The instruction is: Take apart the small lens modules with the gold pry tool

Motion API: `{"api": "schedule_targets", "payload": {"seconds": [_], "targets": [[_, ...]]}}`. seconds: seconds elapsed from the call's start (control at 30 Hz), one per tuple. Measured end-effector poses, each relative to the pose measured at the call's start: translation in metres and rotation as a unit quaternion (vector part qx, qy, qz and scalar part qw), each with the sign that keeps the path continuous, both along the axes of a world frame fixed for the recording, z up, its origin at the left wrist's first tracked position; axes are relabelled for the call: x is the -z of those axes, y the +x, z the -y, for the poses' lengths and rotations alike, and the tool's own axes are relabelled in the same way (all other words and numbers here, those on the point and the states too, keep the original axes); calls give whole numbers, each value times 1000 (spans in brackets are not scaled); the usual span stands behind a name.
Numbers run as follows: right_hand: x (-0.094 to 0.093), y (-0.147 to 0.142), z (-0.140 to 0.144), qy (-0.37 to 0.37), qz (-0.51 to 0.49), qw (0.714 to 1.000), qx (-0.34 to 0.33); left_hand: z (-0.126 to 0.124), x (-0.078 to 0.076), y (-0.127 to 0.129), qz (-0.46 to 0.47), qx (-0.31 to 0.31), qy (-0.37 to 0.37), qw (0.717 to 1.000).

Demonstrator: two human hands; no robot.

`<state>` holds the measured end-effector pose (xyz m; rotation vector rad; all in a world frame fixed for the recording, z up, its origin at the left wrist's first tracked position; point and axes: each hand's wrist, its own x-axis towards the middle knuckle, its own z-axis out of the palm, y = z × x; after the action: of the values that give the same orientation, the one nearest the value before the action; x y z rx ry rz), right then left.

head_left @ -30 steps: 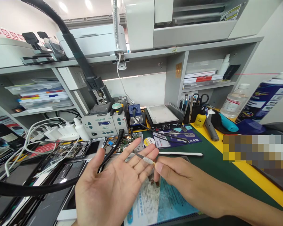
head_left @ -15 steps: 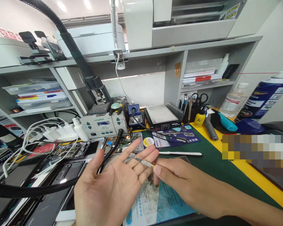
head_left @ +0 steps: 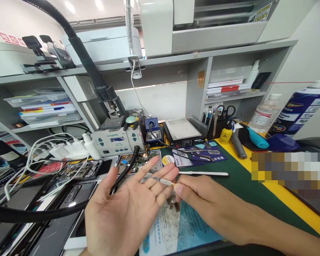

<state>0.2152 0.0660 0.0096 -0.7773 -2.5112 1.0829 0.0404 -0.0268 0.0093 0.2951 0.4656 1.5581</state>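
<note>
My left hand point(head_left: 128, 209) is held palm up, fingers spread wide and holding nothing. My right hand point(head_left: 202, 202) comes in from the right, its grip pinched narrow on a thin blade tool point(head_left: 160, 180). The tool's metal tip lies across my left fingers point(head_left: 162, 176), touching them, above the green surface point(head_left: 237, 188).

Under both hands lies a blue and white card point(head_left: 176, 227), with a small brown part point(head_left: 173, 202) on it just below my right thumb. A white spudger point(head_left: 204, 173) lies flat on the surface just beyond my right hand.

Further back I see a grey solder station point(head_left: 117, 141), a small blue unit point(head_left: 152, 131) beside it, and a hot plate point(head_left: 183, 132) to the right of that. A black hose point(head_left: 122, 176) runs from the station down past my left thumb. An opened phone point(head_left: 138, 161) sits just in front of the station, behind my left fingers. White chargers point(head_left: 66, 150) with cables lie at the left. At the far right stand a spray can point(head_left: 300, 111) and a clear bottle point(head_left: 265, 114), well apart from my hands.
</note>
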Motion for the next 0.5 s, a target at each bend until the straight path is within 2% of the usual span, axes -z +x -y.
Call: {"api": "schedule_targets", "payload": {"seconds": [0.27,0.5], "targets": [[2,-1,-2,27,28,999,-5,0,1,-4,-2,-1,10,1000],[6,-2,-2,46,9,999,5,-1,0,-4,4,-8,8,1000]]}}
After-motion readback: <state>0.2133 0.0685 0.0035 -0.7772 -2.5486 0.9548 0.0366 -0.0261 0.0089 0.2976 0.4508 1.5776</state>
